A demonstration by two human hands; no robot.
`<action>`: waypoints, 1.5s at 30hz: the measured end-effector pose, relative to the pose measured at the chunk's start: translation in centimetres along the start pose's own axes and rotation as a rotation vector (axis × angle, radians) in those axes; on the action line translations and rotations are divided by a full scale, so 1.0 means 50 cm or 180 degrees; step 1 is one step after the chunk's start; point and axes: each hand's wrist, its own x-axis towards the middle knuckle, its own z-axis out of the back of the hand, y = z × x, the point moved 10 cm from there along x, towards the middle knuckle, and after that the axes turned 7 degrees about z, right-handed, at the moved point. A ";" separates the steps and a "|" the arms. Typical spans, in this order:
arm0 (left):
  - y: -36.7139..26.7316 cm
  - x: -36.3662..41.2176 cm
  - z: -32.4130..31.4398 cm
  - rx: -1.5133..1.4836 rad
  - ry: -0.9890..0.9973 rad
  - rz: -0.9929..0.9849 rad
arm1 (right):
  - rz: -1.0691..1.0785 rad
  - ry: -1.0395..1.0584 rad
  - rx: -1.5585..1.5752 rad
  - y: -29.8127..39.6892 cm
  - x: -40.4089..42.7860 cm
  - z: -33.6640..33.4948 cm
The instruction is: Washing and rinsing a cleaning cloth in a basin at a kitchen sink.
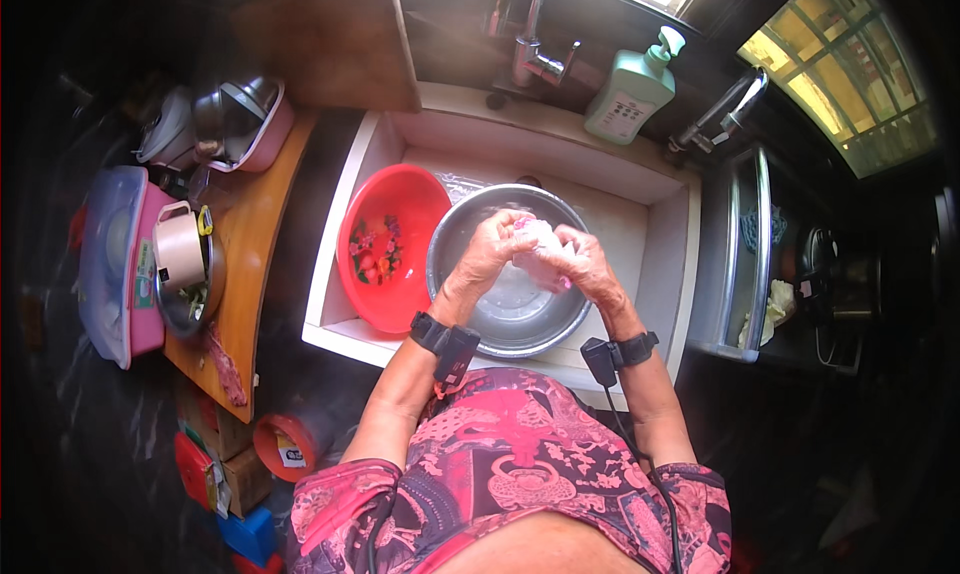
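Observation:
Between my two hands is a wet, whitish cloth [541, 255] with pink bits along its edges, bunched up and apparently soapy. My left hand [498, 245] grips its left side, and my right hand [582, 263] has hold of the right side. Both hands are above a grey round basin [517, 338] with some cloudy water in its bottom. Left of that basin, a red plastic basin [397, 304] holds several small red, pink and orange flower-like pieces [377, 250] with green bits. The two basins stand in a white rectangular sink [630, 251].
A chrome faucet [529, 60] and a green pump bottle [634, 90] stand behind the sink. Another chrome tap [720, 116] rises at the right, near a metal-edged glass-like bin [739, 274]. On the left, a wooden board [247, 259] bears a beige pot [180, 248] and a pink lidded box [139, 274].

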 end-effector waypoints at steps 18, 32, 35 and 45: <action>0.119 0.019 0.002 -0.0676 0.0137 0.0429 | 0.2899 -0.1405 -0.2904 0.194 -0.020 -0.119; 0.164 0.000 0.077 -0.1104 -0.1387 0.0592 | 0.1634 -0.1501 -0.3018 0.100 0.025 -0.046; 0.134 0.002 0.043 -0.0975 -0.1078 0.0523 | 0.1148 -0.1554 -0.2271 0.046 0.043 0.016; 0.020 -0.011 -0.007 0.0058 -0.0034 0.0481 | 0.0243 -0.0889 0.0173 0.028 0.002 0.032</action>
